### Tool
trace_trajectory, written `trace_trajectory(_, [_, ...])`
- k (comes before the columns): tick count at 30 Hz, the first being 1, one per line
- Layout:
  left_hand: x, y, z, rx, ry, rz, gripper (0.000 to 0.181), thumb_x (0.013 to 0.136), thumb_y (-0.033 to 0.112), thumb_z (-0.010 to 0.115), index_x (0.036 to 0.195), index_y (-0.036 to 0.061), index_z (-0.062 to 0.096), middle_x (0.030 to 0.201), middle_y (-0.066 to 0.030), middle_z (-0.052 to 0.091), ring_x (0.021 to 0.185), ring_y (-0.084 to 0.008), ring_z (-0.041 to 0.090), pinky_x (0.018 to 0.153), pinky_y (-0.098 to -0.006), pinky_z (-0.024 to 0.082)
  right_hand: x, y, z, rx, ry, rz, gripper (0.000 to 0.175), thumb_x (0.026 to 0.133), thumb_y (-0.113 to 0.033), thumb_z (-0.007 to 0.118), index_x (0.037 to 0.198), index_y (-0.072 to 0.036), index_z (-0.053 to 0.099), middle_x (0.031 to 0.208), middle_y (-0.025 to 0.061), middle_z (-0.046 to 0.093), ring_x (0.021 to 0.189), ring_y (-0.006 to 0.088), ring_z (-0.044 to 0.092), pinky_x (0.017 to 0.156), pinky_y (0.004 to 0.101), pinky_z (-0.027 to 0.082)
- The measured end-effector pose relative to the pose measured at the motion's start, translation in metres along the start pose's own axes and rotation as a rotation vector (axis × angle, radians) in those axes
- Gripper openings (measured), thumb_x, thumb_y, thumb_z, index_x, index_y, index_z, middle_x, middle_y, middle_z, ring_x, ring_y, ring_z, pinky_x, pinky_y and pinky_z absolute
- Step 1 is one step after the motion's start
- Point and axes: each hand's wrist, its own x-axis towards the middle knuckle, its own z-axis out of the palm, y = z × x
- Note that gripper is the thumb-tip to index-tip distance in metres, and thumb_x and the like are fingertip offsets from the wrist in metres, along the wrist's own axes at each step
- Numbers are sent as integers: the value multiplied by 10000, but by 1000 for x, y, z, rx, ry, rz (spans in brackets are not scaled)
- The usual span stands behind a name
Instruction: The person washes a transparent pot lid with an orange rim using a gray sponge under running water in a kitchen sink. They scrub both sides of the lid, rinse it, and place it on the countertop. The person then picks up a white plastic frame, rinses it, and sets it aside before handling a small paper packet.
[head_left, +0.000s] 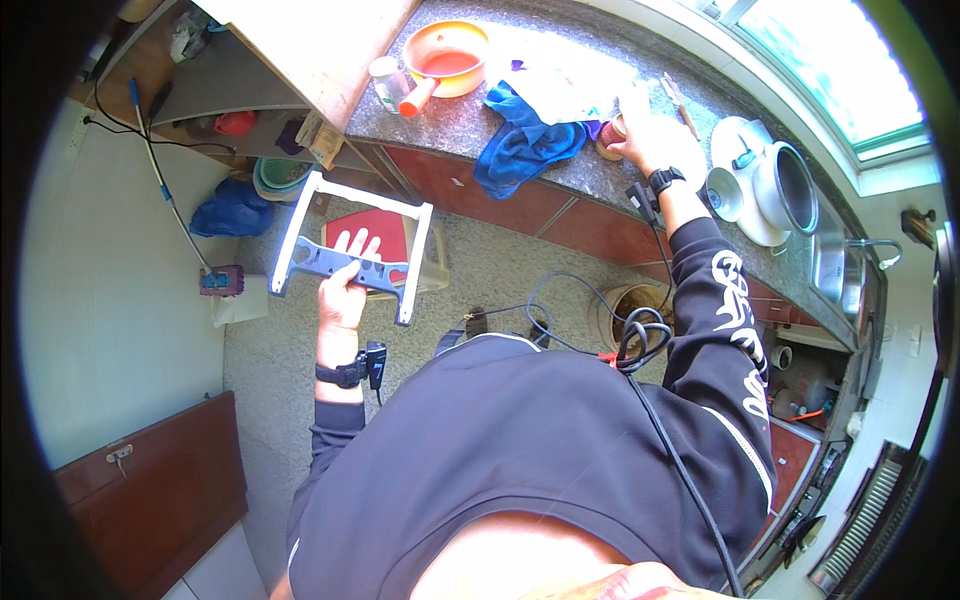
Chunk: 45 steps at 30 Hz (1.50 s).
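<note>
My left hand (345, 289) grips a grey crossbar of a white-and-grey rectangular frame (421, 251), holding it above the floor. The thumb lies over the bar and the other fingers show behind it. At the counter, my right hand (660, 146) has its thumb and fingers on a small jar (609, 136) with reddish contents. Strong glare washes out part of that hand. Just left of the jar, a blue cloth (525, 146) hangs over the counter edge beside a pale, overexposed cloth or sheet (566, 94).
An orange pan (448, 60) and a clear jar (388, 84) stand on the granite counter (457, 135). Pots (787, 187) sit near the sink (829, 259). Below are a red-topped stool (367, 231), a bucket (600, 315) and a looped black cable (645, 337). A mop (221, 281) leans left.
</note>
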Motion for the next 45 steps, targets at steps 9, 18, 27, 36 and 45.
trace_trajectory(9, [8,1,-45,104,145,-34,655,811,-36,506,1388,-10,199,1339,-223,392,1206,-363,434,993,-467,347,-7,-2,-6,165,251,170,379,755,-377,653,978,-71,621,848,141,645,779,291,614,721,373,483])
trace_trajectory(18, [33,-24,-38,82,105,-132,609,854,47,555,1366,-4,229,1286,-235,444,1146,-319,493,900,-420,434,-67,-55,24,2164,-229,288,428,844,-230,615,1201,-50,463,1118,96,566,1005,210,561,903,377,453])
trace_trajectory(27, [34,-31,21,-71,-189,-132,489,895,51,502,1333,-9,295,1241,-206,478,1093,-291,531,904,-368,463,-93,-173,5,1920,-488,8,521,845,-200,613,1286,-31,392,1166,65,517,1037,171,530,892,329,446])
trace_trajectory(36, [-30,-11,-8,-153,-82,38,447,914,75,438,1342,16,324,1305,-187,440,1164,-294,483,981,-387,405,-89,-217,0,2107,-773,-153,371,896,-231,529,1199,-28,456,1121,65,536,1010,163,521,902,326,422])
trace_trajectory(45, [-81,-39,-57,269,252,320,413,889,12,475,1297,26,410,1269,-123,500,1061,-218,546,962,-341,411,-71,-288,48,2004,-1170,-164,545,854,-240,591,1302,-9,385,1203,105,525,1104,207,508,925,361,414])
